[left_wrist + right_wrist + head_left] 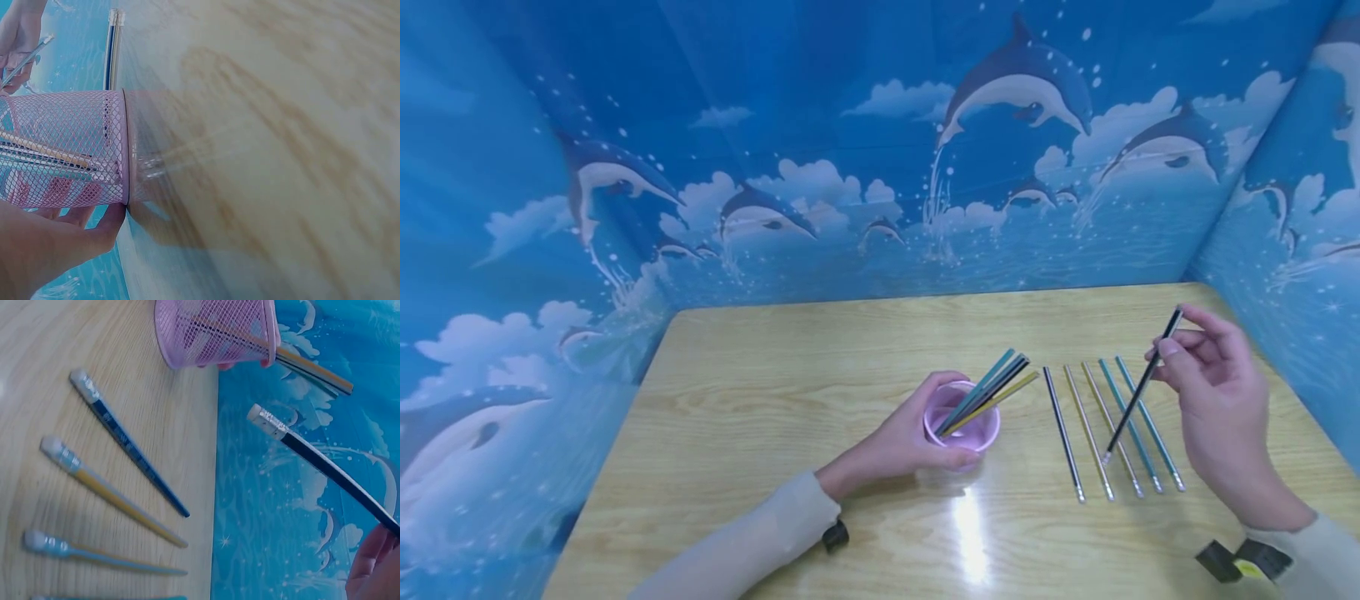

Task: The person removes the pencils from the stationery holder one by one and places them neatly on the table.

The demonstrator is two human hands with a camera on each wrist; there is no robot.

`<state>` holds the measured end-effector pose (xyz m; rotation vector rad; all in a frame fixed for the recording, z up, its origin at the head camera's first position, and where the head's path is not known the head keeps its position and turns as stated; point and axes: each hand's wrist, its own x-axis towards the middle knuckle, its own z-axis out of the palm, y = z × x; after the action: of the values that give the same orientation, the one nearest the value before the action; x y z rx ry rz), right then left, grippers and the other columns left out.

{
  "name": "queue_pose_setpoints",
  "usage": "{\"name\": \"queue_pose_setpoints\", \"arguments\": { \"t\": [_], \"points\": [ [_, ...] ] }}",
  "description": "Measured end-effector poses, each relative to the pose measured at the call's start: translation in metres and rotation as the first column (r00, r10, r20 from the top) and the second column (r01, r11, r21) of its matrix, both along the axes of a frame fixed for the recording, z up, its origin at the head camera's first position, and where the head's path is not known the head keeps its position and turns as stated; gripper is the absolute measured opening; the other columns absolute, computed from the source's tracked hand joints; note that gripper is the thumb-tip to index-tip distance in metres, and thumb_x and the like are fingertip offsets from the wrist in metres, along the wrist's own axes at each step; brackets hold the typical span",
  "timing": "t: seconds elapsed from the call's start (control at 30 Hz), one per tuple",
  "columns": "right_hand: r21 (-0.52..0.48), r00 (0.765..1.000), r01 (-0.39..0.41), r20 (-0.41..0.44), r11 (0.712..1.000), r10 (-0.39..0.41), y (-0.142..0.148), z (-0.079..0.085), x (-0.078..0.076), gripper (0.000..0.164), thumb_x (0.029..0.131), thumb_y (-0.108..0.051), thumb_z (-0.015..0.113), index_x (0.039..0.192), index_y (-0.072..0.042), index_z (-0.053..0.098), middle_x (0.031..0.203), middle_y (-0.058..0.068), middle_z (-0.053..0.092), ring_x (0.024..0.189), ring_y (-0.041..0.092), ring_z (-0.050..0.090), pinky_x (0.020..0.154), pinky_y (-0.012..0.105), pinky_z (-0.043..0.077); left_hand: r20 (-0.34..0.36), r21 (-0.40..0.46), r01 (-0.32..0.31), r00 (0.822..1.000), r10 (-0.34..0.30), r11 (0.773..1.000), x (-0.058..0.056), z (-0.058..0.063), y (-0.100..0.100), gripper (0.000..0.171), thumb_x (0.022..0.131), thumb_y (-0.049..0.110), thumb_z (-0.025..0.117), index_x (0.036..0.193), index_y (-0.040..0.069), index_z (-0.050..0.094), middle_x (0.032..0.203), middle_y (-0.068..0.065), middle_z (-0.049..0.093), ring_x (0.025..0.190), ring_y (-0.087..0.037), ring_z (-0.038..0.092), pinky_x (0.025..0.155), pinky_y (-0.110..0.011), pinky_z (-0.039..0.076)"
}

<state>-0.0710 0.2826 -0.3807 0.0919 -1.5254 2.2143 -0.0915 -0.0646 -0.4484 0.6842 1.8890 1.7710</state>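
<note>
My left hand [891, 437] grips a pink mesh pencil cup [69, 112], fingers and thumb curled round its side. The cup stands upright on the table, with teal, dark and yellow pencils [992, 379] leaning to the right inside it. Over on the right, my right hand [1221, 408] pinches a black pencil [331, 470] near its upper end. That pencil slants in the air with its white eraser downward. Below it lies a row of pencils: a black one [1063, 433] nearest the cup, then yellowish ones [1088, 432] and teal ones [1159, 440], eraser ends toward me.
The wood-grain table [760, 400] carries the cup and pencils, and light glares off its front part. Blue curtains [820, 250] printed with dolphins hang behind the table and at both sides. A dark strap piece [835, 536] shows at the left sleeve.
</note>
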Motion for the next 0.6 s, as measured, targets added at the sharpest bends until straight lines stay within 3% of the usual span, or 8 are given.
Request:
{"name": "queue_pose_setpoints", "arguments": {
  "t": [0.23,0.37,0.47,0.6],
  "points": [
    [0.146,1.0,0.003,0.027,0.989,-0.007,0.025,-0.005,-0.007,0.042,0.103,0.016,0.06,0.144,0.007,0.061,0.109,0.011,0.067,0.09,0.015,0.07,0.074,0.02,0.062,0.004,-0.002,-0.007,1.0,0.007,1.0,0.0,0.0,0.0,0.097,0.082,0.005,0.096,0.16,0.024,0.043,0.151,-0.001,0.06,0.138,-0.02,0.057,0.11,-0.037,0.055],
    [0.257,0.998,0.002,0.056,0.966,-0.017,0.042,-0.007,-0.013,0.042,0.102,0.016,0.064,0.143,0.006,0.064,0.109,0.008,0.068,0.089,0.011,0.071,0.072,0.016,0.061,0.007,0.006,0.0,1.0,0.0,1.0,-0.001,-0.001,0.001,0.097,0.083,0.005,0.095,0.162,0.02,0.041,0.15,0.0,0.06,0.138,-0.019,0.057,0.111,-0.039,0.055],
    [0.387,0.994,-0.015,0.106,0.922,-0.028,0.054,-0.008,-0.017,0.042,0.102,0.013,0.065,0.143,0.002,0.066,0.107,0.004,0.068,0.088,0.006,0.07,0.07,0.013,0.059,0.009,0.013,0.004,1.0,-0.004,1.0,-0.001,-0.001,0.001,0.096,0.084,0.005,0.094,0.162,0.018,0.04,0.15,-0.001,0.06,0.138,-0.019,0.057,0.111,-0.041,0.054],
    [0.545,0.974,-0.083,0.22,0.834,-0.047,0.067,-0.013,-0.02,0.039,0.105,0.006,0.064,0.137,-0.014,0.072,0.103,-0.007,0.069,0.085,0.0,0.068,0.067,0.012,0.057,0.006,0.01,0.008,1.0,-0.008,1.0,0.0,-0.001,0.001,0.097,0.084,0.004,0.094,0.163,0.017,0.039,0.151,-0.002,0.059,0.139,-0.019,0.057,0.112,-0.042,0.054]
  ]
}}
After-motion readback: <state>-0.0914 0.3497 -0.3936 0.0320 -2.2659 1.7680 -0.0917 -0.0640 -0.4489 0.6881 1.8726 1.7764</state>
